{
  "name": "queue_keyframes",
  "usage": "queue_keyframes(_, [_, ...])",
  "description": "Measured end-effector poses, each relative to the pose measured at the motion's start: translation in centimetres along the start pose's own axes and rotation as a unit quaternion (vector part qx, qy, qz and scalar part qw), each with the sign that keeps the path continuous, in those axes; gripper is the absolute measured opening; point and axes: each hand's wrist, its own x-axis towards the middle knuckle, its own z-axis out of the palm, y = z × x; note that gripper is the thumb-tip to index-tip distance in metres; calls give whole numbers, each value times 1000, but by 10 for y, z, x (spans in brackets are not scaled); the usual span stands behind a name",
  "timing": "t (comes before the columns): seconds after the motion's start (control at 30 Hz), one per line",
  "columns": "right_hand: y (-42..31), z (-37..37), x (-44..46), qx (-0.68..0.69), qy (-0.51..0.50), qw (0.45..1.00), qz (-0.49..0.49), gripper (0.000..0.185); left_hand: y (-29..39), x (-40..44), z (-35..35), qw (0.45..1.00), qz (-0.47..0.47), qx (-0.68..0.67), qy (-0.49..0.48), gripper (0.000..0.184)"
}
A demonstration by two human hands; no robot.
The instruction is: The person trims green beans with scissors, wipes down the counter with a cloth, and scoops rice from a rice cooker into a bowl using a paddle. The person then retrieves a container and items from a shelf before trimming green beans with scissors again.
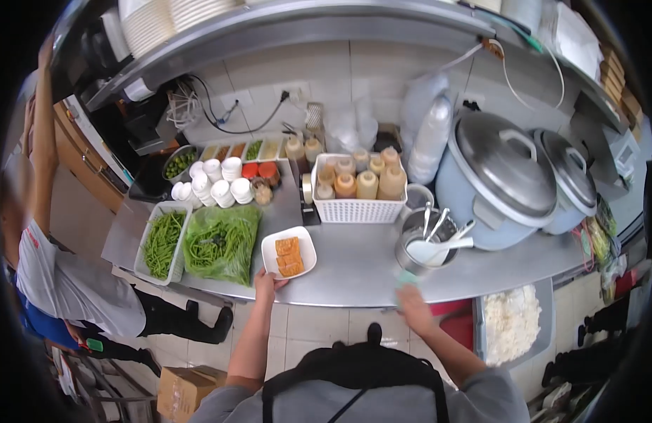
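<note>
Left hand (268, 282): gripping the near rim of the white bowl (310, 258), which lies just beyond it, opening upward, over the table (347, 271). Bowl roughly square; the golden food pieces (289, 255) inside form a row, long axis near to far. Right hand (412, 302): blurred, at a green item (407, 279); grip cannot be told.

One head-worn camera looks forward and steeply down from above the wearer's two bare hands (267, 281), facing a long grey metal surface (354, 261) and the pale tiled wall (312, 63) behind it. The view is wide and rounded, bowing straight edges and darkening the corners; set near the surface, it reaches from a long grey metal shelf (269, 27) at the top to the wearer's short grey fabric sleeves (495, 398) at the bottom
</note>
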Motion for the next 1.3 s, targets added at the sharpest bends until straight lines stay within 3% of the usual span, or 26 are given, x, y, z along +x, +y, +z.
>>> queue_keyframes(0.07, [53,-9,-66,-71,44,993,86,51,-3,12,2,1000,-4,-11,11,39])
queue_keyframes(0.1, [70,-15,-92,-117,10,975,188,49,-6,18,0,999,-20,-12,25,40])
queue_keyframes(0.13, [95,-15,-119,-206,113,957,171,48,-9,24,0,999,-13,-25,38,40])
queue_keyframes(0.17, [97,-28,-127,-87,106,929,345,46,-15,28,0,999,-6,-30,25,39])
queue_keyframes(0.2, [96,-45,-129,35,88,859,504,43,-16,29,1,999,2,-34,14,37])
queue_keyframes(0.23, [90,-52,-121,34,80,870,486,43,-11,21,5,998,6,-47,31,37])
queue_keyframes(0.3, [60,-49,-100,22,83,936,341,36,4,0,14,997,-15,-66,45,41])
queue_keyframes(0.33, [40,-40,-72,35,136,969,205,30,-7,5,7,996,-13,-71,57,41])
queue_keyframes(0.4, [-22,-44,-2,95,53,973,203,18,-41,19,-6,986,125,37,105,47])
queue_keyframes(0.43, [-44,-39,32,97,38,973,207,24,-49,15,-10,977,168,60,117,38])
queue_keyframes(0.47, [-55,-32,62,151,55,977,139,32,-56,13,-13,977,166,55,120,38])
queue_keyframes(0.53, [-75,-20,119,125,49,982,134,40,-76,18,-19,928,319,159,108,33])
queue_keyframes(0.6, [-89,-30,174,52,36,998,15,28,-77,20,-20,919,323,203,101,36])
queue_keyframes(0.63, [-97,-29,182,54,31,998,8,28,-77,18,-22,907,326,248,94,41])
queue_keyframes(0.7, [-113,-26,199,-39,182,980,-73,28,-78,13,-17,885,352,277,124,44])
queue_keyframes(0.77, [-127,6,177,228,38,972,-53,35,-67,7,-4,862,379,301,151,48])
queue_keyframes(0.8, [-135,15,161,311,-182,932,-45,38,-60,-2,1,845,369,350,162,50])
queue_keyframes(0.83, [-134,64,127,467,-330,820,17,35,-55,-8,4,826,356,401,174,52])
queue_keyframes(0.9, [-145,88,79,447,-510,722,-139,34,-53,-8,7,825,344,411,179,54])
queue_keyframes(0.97, [-118,149,36,373,-467,798,-80,29,-52,-11,8,822,327,429,182,56])
queue_keyframes(1.0, [-98,180,28,248,-343,905,-45,27,-48,-13,10,825,332,422,177,57])
queue_keyframes(1.03, [-72,213,22,114,-204,972,-7,26,-48,-14,11,827,336,417,172,59])
queue_keyframes(1.07, [-36,252,18,33,-192,980,-33,31,-50,-12,10,827,319,427,177,59])
queue_keyframes(1.13, [11,285,28,7,-201,976,83,31,-55,-7,9,826,349,403,180,60])
queue_keyframes(1.23, [38,308,53,149,-137,931,304,31,-55,-4,7,812,385,405,167,60])
queue_keyframes(1.3, [38,319,67,298,-58,859,412,31,-56,-3,8,814,379,405,172,60])
